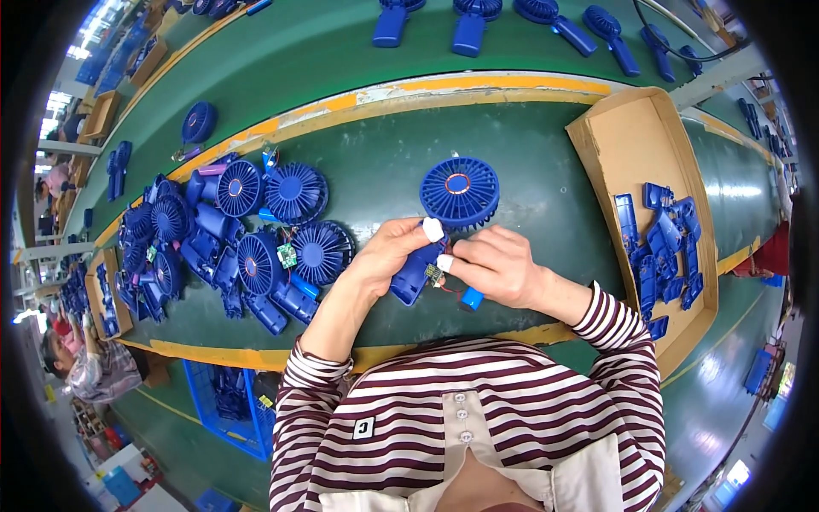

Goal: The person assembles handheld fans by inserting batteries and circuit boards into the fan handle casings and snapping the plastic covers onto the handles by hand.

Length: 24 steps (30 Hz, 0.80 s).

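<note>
A blue handheld fan lies before me, its round grille head (459, 192) pointing away and its opened handle shell (411, 280) toward me. My left hand (386, 258) is closed on the handle from the left, with a white cover on a fingertip. From the right, my right hand (502, 266) pinches a small green circuit board (434, 274) at the handle, and its thumb also wears a white cover. A blue cylindrical battery (471, 298) hangs by thin wires below the right hand. The fingers partly hide the joint between head and handle.
At the left is a heap of blue fan heads and handle parts (200, 235). A cardboard tray (610, 141) with blue shell pieces stands at the right. Beyond the yellow-edged ledge, several fans (471, 26) lie on a green belt (320, 64). A blue crate (200, 397) sits lower left.
</note>
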Each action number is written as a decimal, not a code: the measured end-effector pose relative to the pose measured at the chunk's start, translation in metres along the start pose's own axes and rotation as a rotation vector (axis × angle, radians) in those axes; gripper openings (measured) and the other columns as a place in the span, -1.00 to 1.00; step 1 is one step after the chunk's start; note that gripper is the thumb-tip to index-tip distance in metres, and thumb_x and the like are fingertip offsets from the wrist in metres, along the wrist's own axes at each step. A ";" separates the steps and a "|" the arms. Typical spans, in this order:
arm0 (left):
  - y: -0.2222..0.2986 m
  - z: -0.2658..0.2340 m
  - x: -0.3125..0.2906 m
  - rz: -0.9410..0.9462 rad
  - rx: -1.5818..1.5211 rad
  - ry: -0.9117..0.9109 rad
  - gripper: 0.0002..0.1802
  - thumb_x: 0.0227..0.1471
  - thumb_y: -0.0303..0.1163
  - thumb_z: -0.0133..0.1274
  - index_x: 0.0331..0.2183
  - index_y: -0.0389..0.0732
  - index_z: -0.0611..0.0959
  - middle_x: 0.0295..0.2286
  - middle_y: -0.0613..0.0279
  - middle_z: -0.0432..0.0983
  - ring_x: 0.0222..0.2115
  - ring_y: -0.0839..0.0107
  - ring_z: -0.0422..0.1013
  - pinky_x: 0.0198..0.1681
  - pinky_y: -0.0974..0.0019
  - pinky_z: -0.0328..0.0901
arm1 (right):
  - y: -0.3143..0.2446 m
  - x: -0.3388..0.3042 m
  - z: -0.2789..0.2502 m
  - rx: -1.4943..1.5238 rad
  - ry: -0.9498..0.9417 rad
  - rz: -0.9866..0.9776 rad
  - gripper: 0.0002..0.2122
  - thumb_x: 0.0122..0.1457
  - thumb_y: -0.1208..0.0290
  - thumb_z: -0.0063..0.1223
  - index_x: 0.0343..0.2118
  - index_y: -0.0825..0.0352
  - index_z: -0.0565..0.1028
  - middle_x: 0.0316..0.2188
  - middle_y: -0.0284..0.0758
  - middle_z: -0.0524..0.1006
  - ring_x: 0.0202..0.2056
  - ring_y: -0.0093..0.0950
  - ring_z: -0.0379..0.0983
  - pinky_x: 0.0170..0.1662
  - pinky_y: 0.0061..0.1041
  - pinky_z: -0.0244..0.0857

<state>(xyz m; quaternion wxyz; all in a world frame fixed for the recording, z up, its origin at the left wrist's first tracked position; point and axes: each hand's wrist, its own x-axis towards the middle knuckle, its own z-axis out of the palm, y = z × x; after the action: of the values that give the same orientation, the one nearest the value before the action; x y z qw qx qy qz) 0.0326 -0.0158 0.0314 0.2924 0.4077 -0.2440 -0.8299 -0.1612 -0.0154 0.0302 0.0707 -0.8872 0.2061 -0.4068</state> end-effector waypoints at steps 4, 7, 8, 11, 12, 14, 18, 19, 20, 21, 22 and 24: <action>-0.011 -0.008 0.002 -0.047 0.051 0.033 -0.67 -0.02 -0.26 0.02 -0.29 -0.34 0.51 -0.44 0.19 0.49 -0.50 0.48 0.44 -0.47 0.41 0.41 | -0.001 0.005 -0.001 0.068 -0.106 -0.093 -0.75 -0.29 0.43 0.12 -0.45 0.34 0.44 -0.52 -0.37 0.43 -0.58 -0.53 0.33 -0.61 -0.62 0.13; -0.014 -0.008 0.002 -0.058 0.016 0.018 -0.69 -0.02 -0.27 0.02 -0.30 -0.33 0.52 -0.45 0.21 0.48 -0.49 0.50 0.43 -0.46 0.46 0.40 | -0.002 0.008 -0.002 0.031 -0.149 -0.124 -0.78 -0.29 0.43 0.07 -0.48 0.31 0.44 -0.56 -0.45 0.36 -0.57 -0.59 0.27 -0.60 -0.65 0.12; -0.014 -0.008 0.002 -0.057 0.015 0.017 -0.69 -0.02 -0.27 0.02 -0.30 -0.33 0.52 -0.45 0.21 0.48 -0.49 0.50 0.43 -0.46 0.46 0.40 | -0.002 0.009 -0.003 0.053 -0.186 -0.135 -0.79 -0.28 0.43 0.07 -0.48 0.31 0.43 -0.57 -0.45 0.34 -0.57 -0.60 0.26 -0.60 -0.65 0.13; -0.017 -0.009 0.002 -0.066 -0.004 0.020 -0.70 -0.02 -0.27 0.02 -0.32 -0.32 0.53 -0.47 0.24 0.48 -0.52 0.53 0.42 -0.49 0.49 0.37 | 0.001 0.010 -0.008 0.068 -0.274 -0.160 -0.80 -0.27 0.43 0.06 -0.50 0.31 0.41 -0.58 -0.46 0.31 -0.56 -0.59 0.25 -0.60 -0.64 0.14; -0.018 -0.010 0.004 -0.047 0.025 0.040 -0.70 -0.03 -0.27 0.03 -0.33 -0.31 0.53 -0.48 0.25 0.48 -0.53 0.55 0.41 -0.50 0.51 0.35 | 0.002 0.010 -0.010 0.067 -0.327 -0.175 -0.81 -0.27 0.43 0.06 -0.51 0.31 0.40 -0.58 -0.46 0.31 -0.56 -0.59 0.25 -0.60 -0.62 0.15; -0.020 -0.007 0.004 -0.004 0.077 0.106 -0.77 -0.04 -0.34 0.00 -0.37 -0.30 0.55 -0.52 0.29 0.48 -0.56 0.59 0.39 -0.53 0.55 0.29 | 0.003 0.010 -0.016 0.090 -0.348 -0.135 -0.82 -0.29 0.44 0.06 -0.52 0.30 0.39 -0.57 -0.46 0.32 -0.55 -0.57 0.26 -0.60 -0.62 0.16; -0.019 0.001 0.002 0.088 0.162 0.149 -0.81 -0.07 -0.48 -0.12 -0.40 -0.34 0.56 -0.53 0.27 0.49 -0.56 0.59 0.39 -0.51 0.54 0.28 | -0.002 0.006 -0.014 0.176 -0.218 0.075 -0.79 -0.36 0.51 0.08 -0.53 0.29 0.39 -0.53 -0.43 0.35 -0.52 -0.52 0.30 -0.59 -0.60 0.19; -0.022 0.001 0.001 0.090 0.163 0.149 -0.81 -0.07 -0.48 -0.12 -0.40 -0.34 0.56 -0.53 0.27 0.49 -0.56 0.59 0.39 -0.51 0.54 0.28 | -0.006 0.005 -0.014 0.170 -0.225 0.163 -0.77 -0.41 0.55 0.10 -0.55 0.29 0.40 -0.47 -0.40 0.38 -0.44 -0.47 0.33 -0.49 -0.51 0.25; -0.024 0.003 0.002 0.125 0.125 0.179 -0.80 -0.07 -0.49 -0.12 -0.39 -0.34 0.56 -0.51 0.25 0.50 -0.55 0.58 0.39 -0.50 0.54 0.29 | -0.008 0.006 -0.012 0.169 -0.224 0.162 -0.77 -0.41 0.55 0.10 -0.55 0.29 0.40 -0.47 -0.40 0.38 -0.44 -0.47 0.33 -0.49 -0.51 0.25; -0.026 0.007 0.003 0.158 0.088 0.203 -0.80 -0.06 -0.50 -0.13 -0.38 -0.35 0.55 -0.50 0.24 0.50 -0.54 0.57 0.40 -0.49 0.53 0.29 | -0.009 0.006 -0.011 0.115 -0.148 0.175 -0.76 -0.42 0.55 0.11 -0.55 0.30 0.41 -0.44 -0.39 0.38 -0.41 -0.43 0.33 -0.42 -0.44 0.25; -0.025 0.013 0.002 0.175 0.032 0.238 -0.79 -0.06 -0.51 -0.13 -0.35 -0.36 0.54 -0.47 0.23 0.50 -0.53 0.56 0.40 -0.48 0.51 0.30 | -0.010 0.007 -0.008 0.061 -0.073 0.188 -0.76 -0.43 0.55 0.11 -0.55 0.30 0.42 -0.42 -0.38 0.39 -0.38 -0.39 0.33 -0.35 -0.37 0.25; -0.028 0.018 0.003 0.185 -0.021 0.270 -0.78 -0.06 -0.51 -0.13 -0.34 -0.36 0.54 -0.46 0.23 0.50 -0.52 0.55 0.40 -0.47 0.51 0.30 | -0.010 0.002 0.000 0.069 -0.018 0.189 -0.78 -0.42 0.52 0.08 -0.56 0.31 0.44 -0.41 -0.37 0.41 -0.33 -0.36 0.33 -0.19 -0.25 0.19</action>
<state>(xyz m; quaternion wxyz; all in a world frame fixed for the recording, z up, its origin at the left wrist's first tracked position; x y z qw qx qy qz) 0.0083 0.0054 0.0217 0.4021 0.4880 -0.2303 -0.7397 -0.1566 -0.0068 0.0344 0.1412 -0.8643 0.2741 -0.3973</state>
